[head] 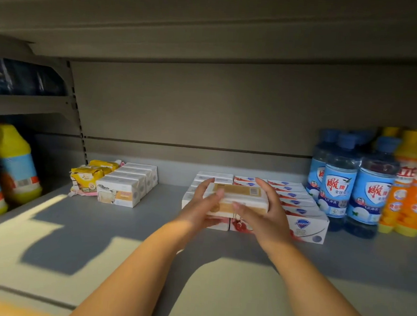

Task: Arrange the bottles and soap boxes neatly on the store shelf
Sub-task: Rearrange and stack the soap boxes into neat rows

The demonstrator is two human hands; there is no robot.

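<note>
The tan-and-white soap box [236, 197] sat over the front left part of the block of Safeguard soap boxes [304, 215], clamped between both hands. The left hand [202, 206] curled round its left end and the right hand [263, 211] wrapped its right end. Whether the box already rested on the block or hung just above it could not be told.

The likeliest fault was a crooked landing. If one hand let go before the other, the box would probably twist and overhang the block's front edge. A push downward or backward might also have slid the rows beneath out of line, since they looked loose and only butted together. The right hand's fingers lay close over the block's middle rows and could have dragged one askew on the way out.

Just right of the block stood the blue dish-soap bottles [338, 186], with the orange bottles [407, 196] beyond them; a wide sweep of the right arm could have tipped the nearest one. Left of the block, across a gap of bare shelf [148, 227], lay a row of cream soap boxes [126, 186] and the yellow wrapped soaps [90, 174]. Far left of the block stood the yellow jugs [12, 164]. Nothing stood between the person and the block.
</note>
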